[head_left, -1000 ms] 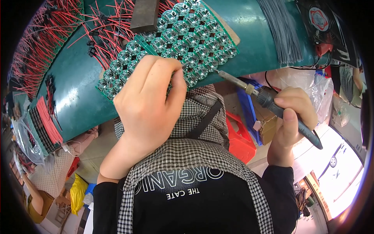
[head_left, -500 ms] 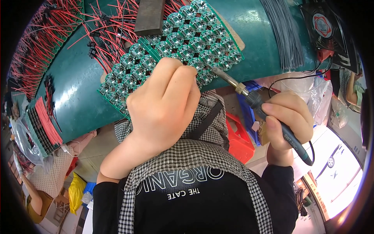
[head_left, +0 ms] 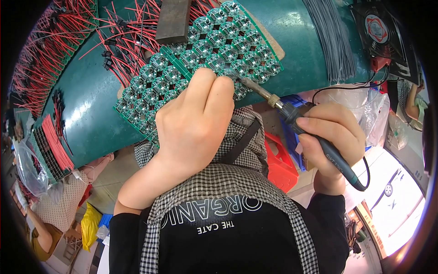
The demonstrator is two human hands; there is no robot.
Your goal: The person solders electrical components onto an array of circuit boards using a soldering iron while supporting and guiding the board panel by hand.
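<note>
A green panel of round circuit boards (head_left: 200,55) lies tilted on the teal workbench (head_left: 91,105). My left hand (head_left: 194,123) rests on the panel's near edge with its fingers curled down onto the boards; whether they pinch anything is hidden. My right hand (head_left: 331,132) grips a dark-handled soldering iron (head_left: 292,114). The iron's metal tip touches a board right beside my left fingertips.
Bundles of red wires (head_left: 54,50) spread over the bench at the left and top. A dark rectangular block (head_left: 173,20) sits above the panel. Grey wires (head_left: 333,36) hang at the right, beside a small fan (head_left: 378,27). Another person (head_left: 50,214) is at the lower left.
The view has shifted, so the panel sits lower and nearer. My right hand has swung the iron's tip from off the panel's right edge in to the boards by my left fingers.
</note>
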